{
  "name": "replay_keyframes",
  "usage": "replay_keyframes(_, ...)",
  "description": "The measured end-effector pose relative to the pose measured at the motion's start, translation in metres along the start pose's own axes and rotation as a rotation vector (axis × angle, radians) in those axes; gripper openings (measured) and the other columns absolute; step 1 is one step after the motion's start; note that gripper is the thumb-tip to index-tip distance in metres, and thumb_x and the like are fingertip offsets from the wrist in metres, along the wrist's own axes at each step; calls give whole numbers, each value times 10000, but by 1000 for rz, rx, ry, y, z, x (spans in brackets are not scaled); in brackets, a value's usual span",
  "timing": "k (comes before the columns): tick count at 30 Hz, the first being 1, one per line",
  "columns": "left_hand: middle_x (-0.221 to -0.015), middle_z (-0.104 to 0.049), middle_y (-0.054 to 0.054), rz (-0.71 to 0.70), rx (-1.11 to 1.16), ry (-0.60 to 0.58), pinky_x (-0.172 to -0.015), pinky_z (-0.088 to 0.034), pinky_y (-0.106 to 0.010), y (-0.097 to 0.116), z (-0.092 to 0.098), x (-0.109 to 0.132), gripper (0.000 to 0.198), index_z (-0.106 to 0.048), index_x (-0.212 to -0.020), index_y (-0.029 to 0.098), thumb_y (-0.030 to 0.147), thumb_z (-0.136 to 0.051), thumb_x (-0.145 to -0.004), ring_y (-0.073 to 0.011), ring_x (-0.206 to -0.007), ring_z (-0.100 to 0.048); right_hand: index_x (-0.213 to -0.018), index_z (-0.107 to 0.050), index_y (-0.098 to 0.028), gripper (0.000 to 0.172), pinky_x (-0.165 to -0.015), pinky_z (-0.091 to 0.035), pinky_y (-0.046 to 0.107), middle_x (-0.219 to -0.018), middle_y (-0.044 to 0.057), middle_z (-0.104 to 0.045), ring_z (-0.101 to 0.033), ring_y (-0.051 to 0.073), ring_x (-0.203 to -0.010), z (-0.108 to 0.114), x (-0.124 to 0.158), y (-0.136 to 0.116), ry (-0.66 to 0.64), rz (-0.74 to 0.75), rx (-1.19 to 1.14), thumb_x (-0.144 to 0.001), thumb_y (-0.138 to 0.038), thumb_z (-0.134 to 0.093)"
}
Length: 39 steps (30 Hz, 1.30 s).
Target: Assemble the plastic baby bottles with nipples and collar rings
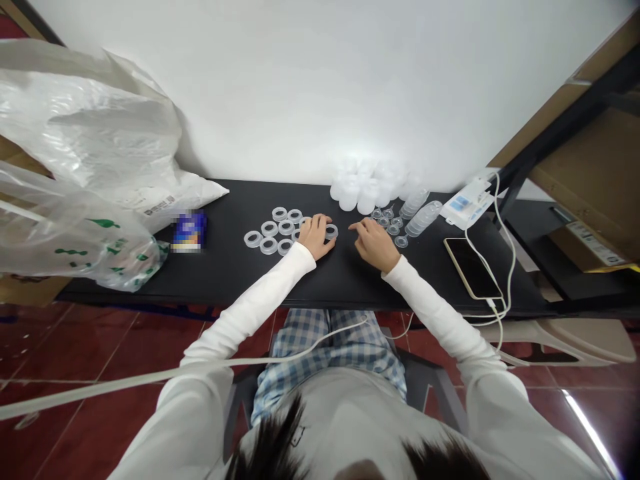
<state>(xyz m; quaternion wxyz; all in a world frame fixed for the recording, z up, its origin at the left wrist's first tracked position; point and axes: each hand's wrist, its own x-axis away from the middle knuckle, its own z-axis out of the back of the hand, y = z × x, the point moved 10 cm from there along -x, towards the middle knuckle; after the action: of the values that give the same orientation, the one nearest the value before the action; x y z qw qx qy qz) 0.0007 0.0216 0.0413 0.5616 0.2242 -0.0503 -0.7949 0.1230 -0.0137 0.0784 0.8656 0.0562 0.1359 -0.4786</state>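
Note:
My left hand [315, 237] lies over the right side of a group of clear plastic rings [269, 246]. Its thumb and fingers close around the edges of one translucent plastic ring [331, 231], which rests on the black table [227, 267] to the right of the group. Some rings are partly covered by this hand. My right hand [375, 245] hovers at or just above the tabletop, index finger stretched toward the left hand and thumb apart, with nothing visible in it. Just beyond it are small clear round pieces with stems [401, 241].
White rounded containers [367, 193] cluster by the wall, near stacked clear cups [424, 219]. A phone [473, 268] with a cable and a white box [469, 202] lie right. Plastic bags [90, 133] and a blurred blue pack [190, 231] are left. A cord [200, 367] crosses my lap.

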Motion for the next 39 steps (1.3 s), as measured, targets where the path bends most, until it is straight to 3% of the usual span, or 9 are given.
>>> replay_keyframes(2, -1429, -499, -161, 7, -22, -6, -1041, -382, -482, 5, -1, -2, 499, -537, -1331, 193, 378, -589, -871, -352, -1255, -472, -1141, -584, -119, 332, -902, -421, 359, -1082, 153, -602, -537, 266, -1012, -9, -12, -11, 13, -40, -103, -881, -72, -382)
replay_keyframes(5, -1410, -521, -160, 49, -70, -17, -1045, -371, -487, 0, -1, -5, 415, -582, -1296, 211, 353, -513, -912, -361, -1284, -460, -1090, -576, -121, 298, -869, -438, 330, -1060, 150, -615, -559, 252, -1005, -27, -27, -20, -10, -114, -106, -907, -72, -346)
replay_keyframes(10, -1330, -571, -213, 156, -132, 3, -1044, -375, -511, -27, 8, -5, 401, -594, -1260, 128, 244, -440, -908, -380, -1253, -506, -1151, -563, -105, 357, -726, -414, 317, -1107, 174, -609, -583, 256, -978, -53, -41, -16, -130, -180, 63, -955, -76, -267)
replay_keyframes(15, -1406, -536, -257, 280, -169, 35, -1110, -331, -542, -49, 16, -2, 468, -568, -1296, 55, 129, -415, -860, -395, -1342, -474, -1256, -518, -110, 377, -719, -408, 331, -1147, 174, -605, -582, 267, -998, -65, -44, -12, -165, -143, 112, -966, -100, -277)
replay_keyframes(20, -1535, -404, -298, 253, -145, 12, -1173, -273, -541, -28, 4, -13, 548, -484, -1384, -9, 64, -391, -848, -388, -1466, -357, -1219, -531, -114, 335, -783, -412, 332, -1126, 157, -630, -574, 254, -993, -66, -44, -9, -152, -150, 40, -960, -123, -317)
replay_keyframes(25, -1475, -476, -301, 204, -123, -38, -1168, -289, -555, -7, -16, -27, 508, -517, -1351, 4, 52, -352, -873, -378, -1413, -440, -1106, -557, -132, 278, -834, -404, 316, -1084, 133, -647, -575, 231, -965, -63, -44, -4, -143, -153, -55, -944, -104, -334)
replay_keyframes(31, -1472, -501, -265, 174, -103, -34, -1202, -263, -548, -14, -23, -27, 532, -521, -1379, 52, 45, -370, -869, -335, -1407, -462, -1095, -556, -139, 256, -839, -404, 312, -1098, 130, -643, -574, 229, -981, -63, -43, -4, -182, -137, -84, -941, -100, -355)
replay_keyframes(39, -1487, -497, -246, 178, -107, -57, -1217, -250, -527, -12, -24, -27, 516, -539, -1367, 53, 46, -306, -907, -329, -1423, -450, -1193, -552, -124, 307, -821, -387, 350, -1117, 167, -619, -553, 268, -1006, -60, -35, -12, -214, -139, 45, -969, -151, -345)
